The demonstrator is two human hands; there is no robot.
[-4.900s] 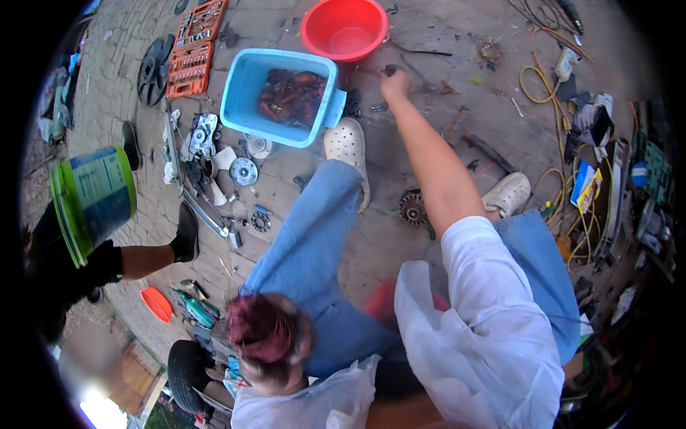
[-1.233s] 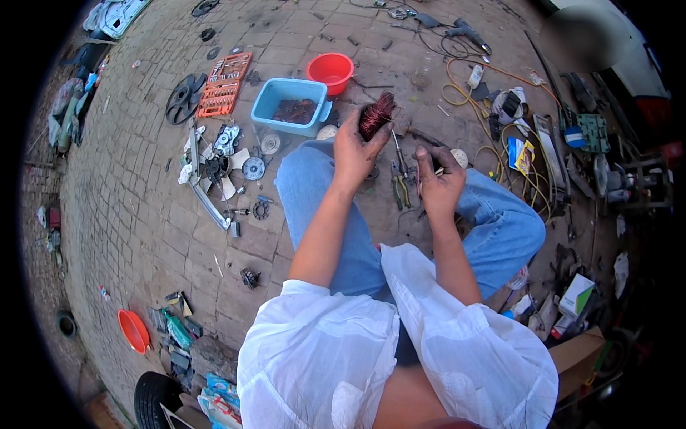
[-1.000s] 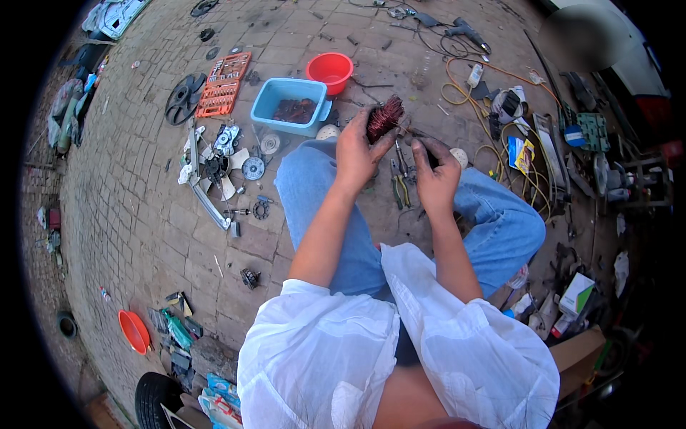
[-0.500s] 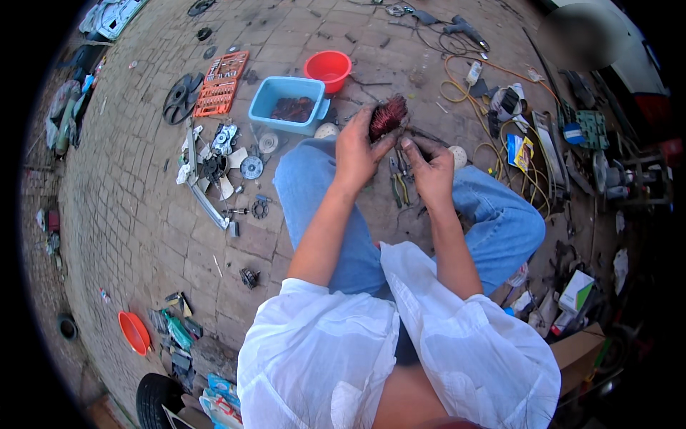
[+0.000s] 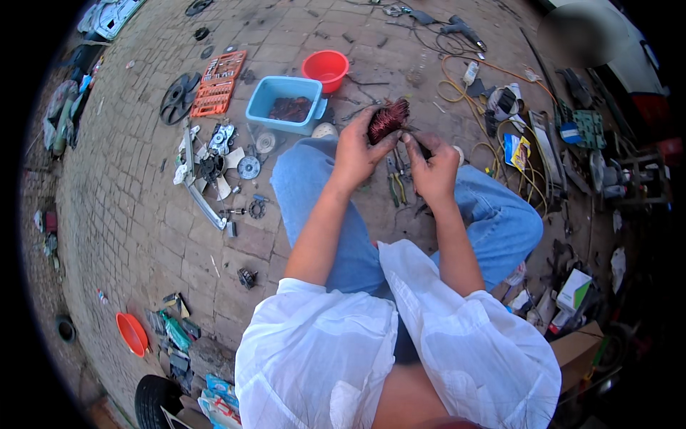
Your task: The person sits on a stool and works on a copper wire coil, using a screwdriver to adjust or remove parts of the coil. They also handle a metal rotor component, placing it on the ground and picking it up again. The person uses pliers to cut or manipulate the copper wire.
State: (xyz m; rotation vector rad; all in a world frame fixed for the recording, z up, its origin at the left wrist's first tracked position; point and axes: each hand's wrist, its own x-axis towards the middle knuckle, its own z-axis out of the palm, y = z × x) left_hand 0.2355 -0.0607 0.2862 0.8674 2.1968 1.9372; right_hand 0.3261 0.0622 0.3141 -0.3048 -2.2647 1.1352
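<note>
A dark red bundle of copper wire windings (image 5: 389,121), apparently a motor coil, is held up over the ground between my knees. My left hand (image 5: 359,146) is closed round its left side, thumb underneath. At the coil's lower right edge, my right hand (image 5: 433,163) is closed, with thumb and curled fingers pinched together. What lies in that pinch is too small to make out. Below the hands, pliers with yellow-green handles (image 5: 397,187) lie on the bricks, partly beside other dark tools.
Ahead stand a light blue tub (image 5: 284,84) with dark scraps and a red bowl (image 5: 326,70). An orange socket set (image 5: 218,82) and dismantled motor parts (image 5: 214,168) lie left. Yellow cable (image 5: 531,187) and clutter spread right. An orange basin (image 5: 131,334) sits at lower left.
My right hand's fingers have curled in more at the coil's edge. The coil has turned slightly in my left hand, which keeps its hold.
</note>
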